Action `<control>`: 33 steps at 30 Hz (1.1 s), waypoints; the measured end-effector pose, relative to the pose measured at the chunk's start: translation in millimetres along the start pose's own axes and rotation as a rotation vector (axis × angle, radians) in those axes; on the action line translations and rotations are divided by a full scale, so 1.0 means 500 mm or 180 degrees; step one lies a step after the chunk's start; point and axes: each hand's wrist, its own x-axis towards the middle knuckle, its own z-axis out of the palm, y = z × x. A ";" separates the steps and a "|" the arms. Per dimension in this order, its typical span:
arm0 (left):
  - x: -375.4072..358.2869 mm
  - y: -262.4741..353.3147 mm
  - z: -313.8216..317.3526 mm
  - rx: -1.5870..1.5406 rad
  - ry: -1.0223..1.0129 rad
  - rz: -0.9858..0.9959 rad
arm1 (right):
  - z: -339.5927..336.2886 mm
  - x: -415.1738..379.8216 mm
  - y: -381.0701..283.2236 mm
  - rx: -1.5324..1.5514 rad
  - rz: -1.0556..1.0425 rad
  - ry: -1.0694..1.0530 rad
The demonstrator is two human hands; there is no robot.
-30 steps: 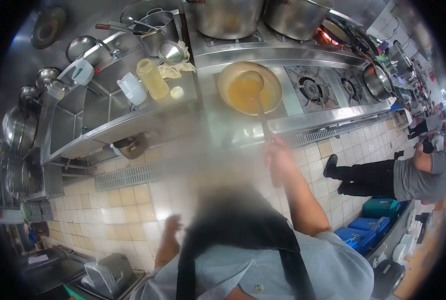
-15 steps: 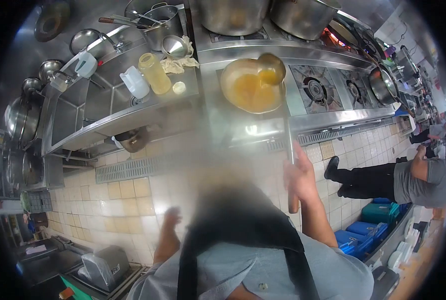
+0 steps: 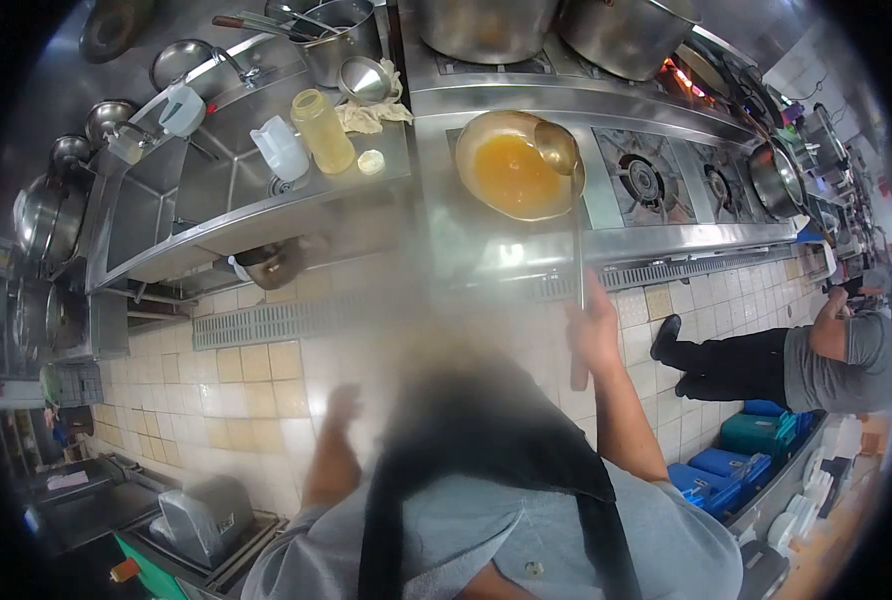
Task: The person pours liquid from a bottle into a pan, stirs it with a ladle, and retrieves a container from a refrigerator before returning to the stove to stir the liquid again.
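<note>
A black apron (image 3: 496,430) covers the wearer's grey shirt. The left hand (image 3: 342,405) hangs beside it, blurred but apparently open, fingers loosely apart, holding nothing visible. The right hand (image 3: 596,330) is closed around the long handle of a ladle (image 3: 556,148), the handle's end showing below the fist.

Ahead, a round, pale-walled pan (image 3: 467,170) sits on the steel worktop (image 3: 446,245). It already contains a wide pool of amber liquid (image 3: 514,178); the ladle's bowl is over its right side, near the rim. Whether the bowl is full, or how much work remains, cannot be told.

Left of the pan are a white jug (image 3: 280,150), a tall yellowish bottle (image 3: 323,135) and a small white round thing (image 3: 370,162), with a metal funnel (image 3: 366,80) on a crumpled cloth (image 3: 371,117) behind. To the right is a gas burner (image 3: 643,180). Large pots (image 3: 488,28) stand beyond, and farther right another person (image 3: 836,365) stands in grey and black. Small labels mark the blue bins (image 3: 731,465), but no brand or writing is legible
</note>
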 end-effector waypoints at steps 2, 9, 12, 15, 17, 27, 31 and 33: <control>-0.006 -0.023 0.002 -0.0085 -0.0055 -0.0112 | 0.010 0.052 0.040 -0.0108 -0.0439 0.0014; -0.076 0.032 0.013 0.0004 -0.0171 -0.0779 | 0.052 0.104 -0.012 0.1210 0.0477 -0.0778; -0.062 0.007 0.007 -0.0566 -0.0232 -0.0980 | 0.028 0.075 -0.031 0.2199 0.0854 -0.1118; -0.026 -0.035 0.006 0.0026 -0.0125 -0.0221 | -0.007 0.031 -0.055 0.2830 0.1188 -0.1370; -0.028 -0.008 0.003 0.0028 -0.0106 -0.0155 | -0.016 -0.010 -0.077 0.2371 0.1163 -0.1025; -0.048 0.119 0.008 -0.0697 -0.0167 -0.0945 | -0.038 -0.070 -0.055 0.0263 0.0006 -0.0393; -0.022 0.139 0.009 -0.0500 -0.0275 -0.0811 | -0.024 -0.058 -0.028 -0.0888 -0.0419 0.0019; -0.001 0.131 0.008 -0.0760 -0.0226 -0.0728 | -0.019 -0.039 0.018 -0.0866 -0.1067 0.0251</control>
